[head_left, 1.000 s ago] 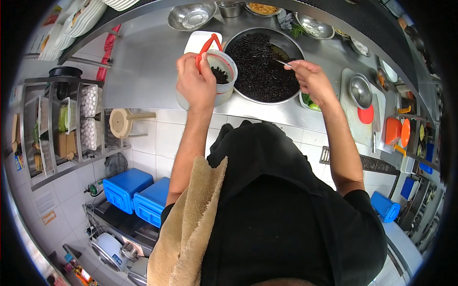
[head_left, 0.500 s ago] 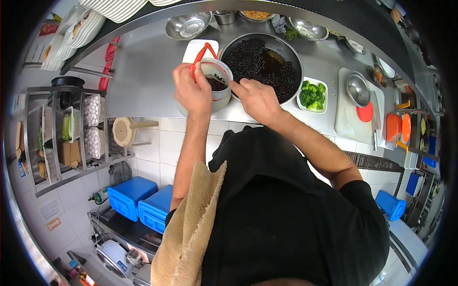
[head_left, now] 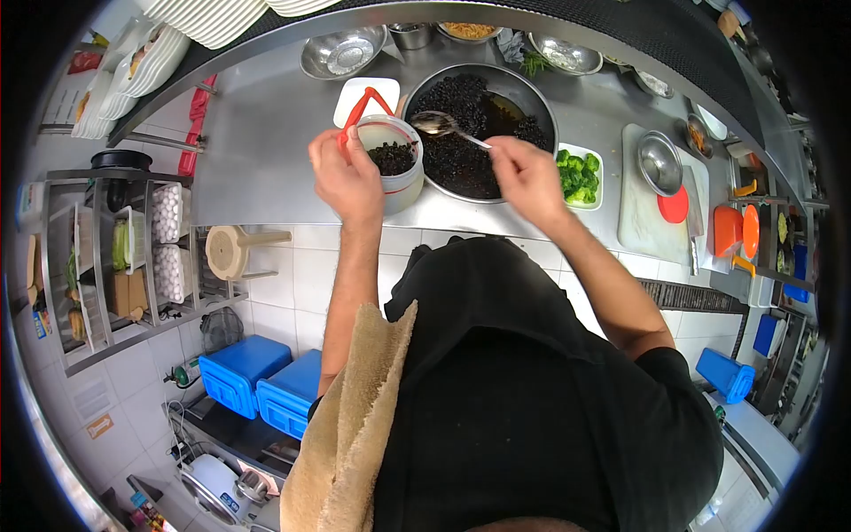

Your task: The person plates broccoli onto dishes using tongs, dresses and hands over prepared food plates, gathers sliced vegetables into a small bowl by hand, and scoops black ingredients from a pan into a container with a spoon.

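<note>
My left hand (head_left: 348, 182) is closed on the red handle (head_left: 362, 106) of a translucent plastic tub (head_left: 405, 190), at the tub's left rim. Dark, bean-like bits (head_left: 391, 159) lie inside the tub. In my right hand (head_left: 530, 176) is the handle of a metal spoon (head_left: 435, 124). The spoon's bowl is over the large metal bowl (head_left: 551, 105) beside the tub. That bowl holds a heap of the same kind of dark bits (head_left: 456, 166), with brownish liquid (head_left: 503, 110) showing on its right side.
Behind the tub lies a white lid or tray (head_left: 346, 105). A white dish of broccoli (head_left: 578, 179) stands right of the bowl. Further right, a cutting board (head_left: 634, 222) carries a steel bowl (head_left: 659, 162), a red disc (head_left: 673, 206) and a knife (head_left: 694, 223). An overhead shelf (head_left: 496, 16) crosses the back.
My right hand has moved right, away from the tub, bringing the spoon over the large bowl. My left hand stays at the tub's handle.
</note>
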Demonstrator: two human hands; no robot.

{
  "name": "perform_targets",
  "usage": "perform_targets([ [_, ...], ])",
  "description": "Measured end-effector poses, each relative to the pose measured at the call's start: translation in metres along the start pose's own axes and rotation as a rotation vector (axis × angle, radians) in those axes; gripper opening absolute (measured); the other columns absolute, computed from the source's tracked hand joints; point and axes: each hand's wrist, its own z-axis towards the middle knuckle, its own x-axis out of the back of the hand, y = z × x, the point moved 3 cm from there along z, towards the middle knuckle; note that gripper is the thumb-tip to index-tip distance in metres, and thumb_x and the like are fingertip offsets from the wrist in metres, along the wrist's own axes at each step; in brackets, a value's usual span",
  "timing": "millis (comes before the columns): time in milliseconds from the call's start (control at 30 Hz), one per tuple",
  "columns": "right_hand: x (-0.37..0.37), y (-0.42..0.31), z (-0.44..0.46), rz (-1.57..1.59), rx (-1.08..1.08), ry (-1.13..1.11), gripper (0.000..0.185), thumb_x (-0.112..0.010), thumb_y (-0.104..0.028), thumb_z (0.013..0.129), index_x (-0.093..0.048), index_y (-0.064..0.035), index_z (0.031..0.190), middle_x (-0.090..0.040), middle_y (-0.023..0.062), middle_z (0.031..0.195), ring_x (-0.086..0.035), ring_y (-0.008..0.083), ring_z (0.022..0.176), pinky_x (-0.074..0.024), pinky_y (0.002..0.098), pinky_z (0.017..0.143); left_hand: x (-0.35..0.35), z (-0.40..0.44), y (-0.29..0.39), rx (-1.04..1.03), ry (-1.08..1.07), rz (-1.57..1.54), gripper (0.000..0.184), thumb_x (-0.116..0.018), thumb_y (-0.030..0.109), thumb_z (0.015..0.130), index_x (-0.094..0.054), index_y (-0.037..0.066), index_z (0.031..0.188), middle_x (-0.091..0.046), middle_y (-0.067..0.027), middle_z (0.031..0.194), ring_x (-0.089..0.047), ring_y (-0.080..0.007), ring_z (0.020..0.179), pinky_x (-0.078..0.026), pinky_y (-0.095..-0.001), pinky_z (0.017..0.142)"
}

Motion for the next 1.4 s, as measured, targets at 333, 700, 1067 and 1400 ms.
perform_targets([
  [333,0.047,0.092,0.011,-0.843,-0.266,-0.191,0.019,-0.059,-0.013,0.091,-0.071,-0.0040,0.102,-0.074,0.0231,0.096,-0.072,0.0401,0.091,-0.0557,0.0523,0.081,0.003,-0.008,-0.014,0.097,-0.012,-0.062,0.027,-0.064,0.023,0.102,-0.066,-0.004,0.098,-0.065,-0.0174,0.106,-0.065,-0.0345,0.091,-0.053,-0.0427,0.079],
  [700,-0.021,0.136,-0.003,-0.140,-0.471,-0.341,0.026,-0.058,-0.007,0.086,-0.076,-0.0001,0.104,-0.076,0.0204,0.103,-0.072,0.0349,0.098,-0.0548,0.0414,0.087,0.002,-0.011,-0.021,0.114,-0.004,-0.040,0.028,-0.064,0.023,0.103,-0.066,-0.004,0.098,-0.065,-0.0176,0.105,-0.065,-0.0349,0.090,-0.052,-0.0430,0.079],
  [1067,-0.032,0.116,-0.007,0.377,-0.779,-0.357,0.020,-0.058,-0.007,0.096,-0.074,0.0033,0.102,-0.063,0.0024,0.080,-0.051,0.0116,0.065,-0.0407,0.0289,0.057,-0.003,-0.007,-0.018,0.047,-0.004,0.004,0.023,-0.065,0.023,0.101,-0.065,0.000,0.095,-0.066,-0.0154,0.105,-0.068,-0.0368,0.084,-0.055,-0.0454,0.071],
  [1400,-0.031,0.118,-0.004,0.722,-0.928,-0.345,0.021,-0.056,-0.012,0.100,-0.071,-0.0014,0.109,-0.036,-0.0094,0.063,-0.030,0.0047,0.053,-0.0220,0.0245,0.047,-0.001,-0.006,-0.018,0.000,-0.008,0.016,0.021,-0.066,0.021,0.100,-0.065,0.001,0.093,-0.067,-0.0131,0.104,-0.068,-0.0342,0.084,-0.055,-0.0436,0.070],
])
